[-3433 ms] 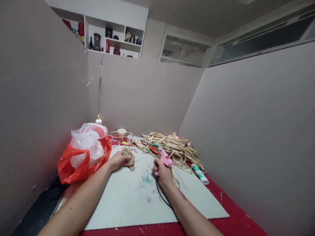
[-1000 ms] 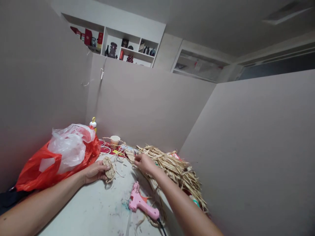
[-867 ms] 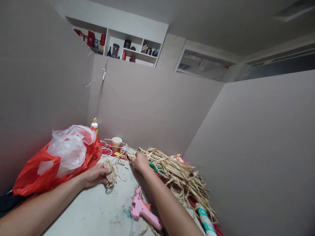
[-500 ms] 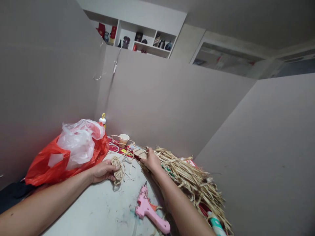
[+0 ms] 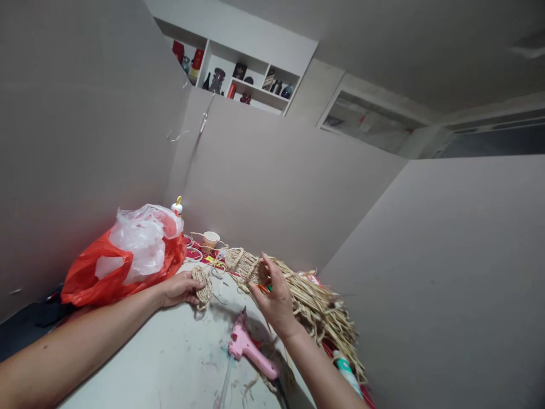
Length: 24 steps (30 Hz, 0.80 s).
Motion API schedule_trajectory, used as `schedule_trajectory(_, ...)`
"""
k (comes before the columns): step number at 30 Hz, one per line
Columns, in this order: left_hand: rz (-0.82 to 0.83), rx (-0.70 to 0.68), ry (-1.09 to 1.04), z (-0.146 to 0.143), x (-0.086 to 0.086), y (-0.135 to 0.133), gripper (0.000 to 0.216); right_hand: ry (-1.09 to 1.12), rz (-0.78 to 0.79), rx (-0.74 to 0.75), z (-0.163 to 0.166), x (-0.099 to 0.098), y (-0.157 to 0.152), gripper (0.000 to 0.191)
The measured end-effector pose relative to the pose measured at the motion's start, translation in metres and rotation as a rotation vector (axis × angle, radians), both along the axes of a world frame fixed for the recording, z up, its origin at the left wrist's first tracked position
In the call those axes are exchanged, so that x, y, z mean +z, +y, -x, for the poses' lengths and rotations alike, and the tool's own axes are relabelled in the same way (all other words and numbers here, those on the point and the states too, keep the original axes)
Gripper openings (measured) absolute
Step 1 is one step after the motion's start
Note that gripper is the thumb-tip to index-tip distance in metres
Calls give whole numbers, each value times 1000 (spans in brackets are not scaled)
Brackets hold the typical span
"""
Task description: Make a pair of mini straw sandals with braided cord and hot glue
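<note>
My left hand [image 5: 179,288] rests on the white board [image 5: 170,363] with its fingers closed on a small oval woven straw piece [image 5: 203,286]. My right hand [image 5: 273,298] is raised above the board and pinches a second woven straw piece [image 5: 242,263], held up in front of the straw pile [image 5: 317,304]. A pink glue gun [image 5: 249,349] lies on the board below my right hand, with its black cord running toward me.
A red and white plastic bag [image 5: 128,255] sits at the left. A paper cup [image 5: 210,239] and a small bottle [image 5: 176,207] stand at the back. A glue tube [image 5: 347,372] lies at the right. Grey partition walls enclose the table on three sides.
My right hand put down the glue gun, reached into the straw pile and has now lifted a woven straw piece. My left hand has kept hold of its oval piece.
</note>
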State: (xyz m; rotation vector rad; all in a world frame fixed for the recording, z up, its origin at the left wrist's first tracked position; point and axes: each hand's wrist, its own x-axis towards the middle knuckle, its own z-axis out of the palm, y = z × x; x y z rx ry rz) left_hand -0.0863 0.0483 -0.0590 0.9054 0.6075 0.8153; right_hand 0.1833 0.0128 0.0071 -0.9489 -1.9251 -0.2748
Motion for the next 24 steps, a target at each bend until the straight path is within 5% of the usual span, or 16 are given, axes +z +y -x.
schedule_trajectory(11, -16, 38, 33, -2, 3, -3, 26, 320, -55, 69, 22, 12, -49, 67)
schedule_trajectory(24, 20, 74, 56, -3, 5, -3, 24, 919, 562, 327, 9, 23, -53, 61)
